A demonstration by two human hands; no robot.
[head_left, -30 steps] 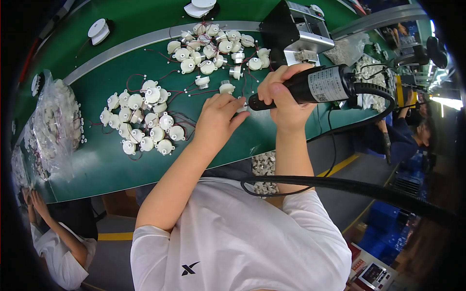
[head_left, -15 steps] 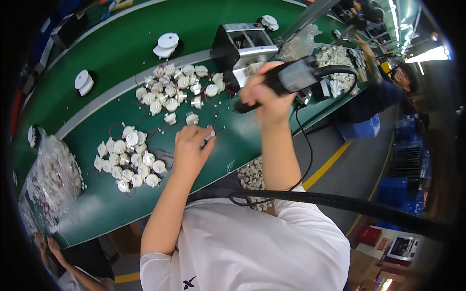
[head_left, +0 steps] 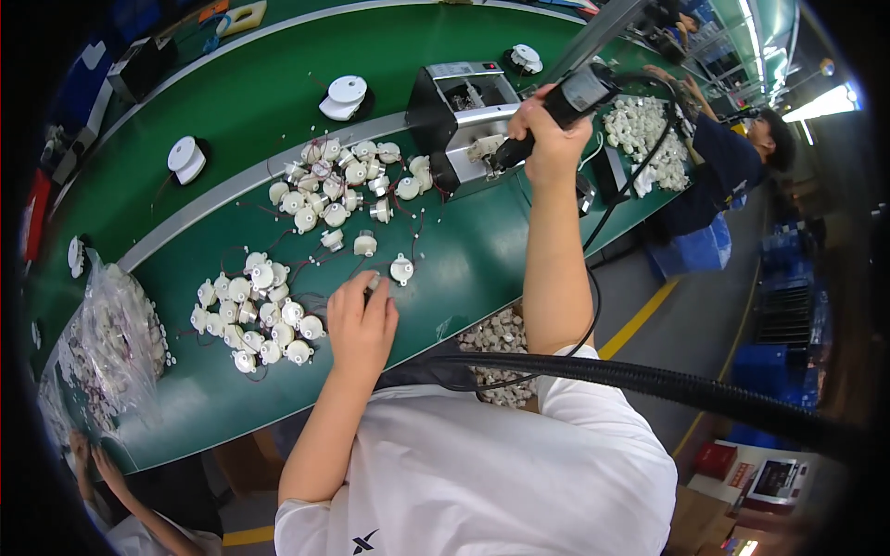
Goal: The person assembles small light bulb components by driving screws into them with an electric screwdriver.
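Note:
My right hand [head_left: 554,139] is wrapped round a black electric screwdriver [head_left: 577,96]. The screwdriver's tip end reaches the front of a black and silver screw feeder [head_left: 464,130]. Over the green bench, my left hand [head_left: 360,315] has its fingers bent and drawn together; what they hold, if anything, is hidden. Just beyond those fingers, apart from them, lies a single round white motor [head_left: 401,270] with a thin wire. Two more motors lie a little farther off, one of them a white motor with a metal body [head_left: 365,244].
Wired motors lie in a far heap [head_left: 324,181] and a near heap [head_left: 250,310]. A clear plastic bag [head_left: 116,343] of parts stands at left. White discs [head_left: 346,96] sit on the green conveyor. A black cable [head_left: 649,385] crosses before me. Other people are at both sides.
My right hand has carried the screwdriver up and right to the screw feeder. My left hand has drawn back from the small motor, which now lies free on the bench.

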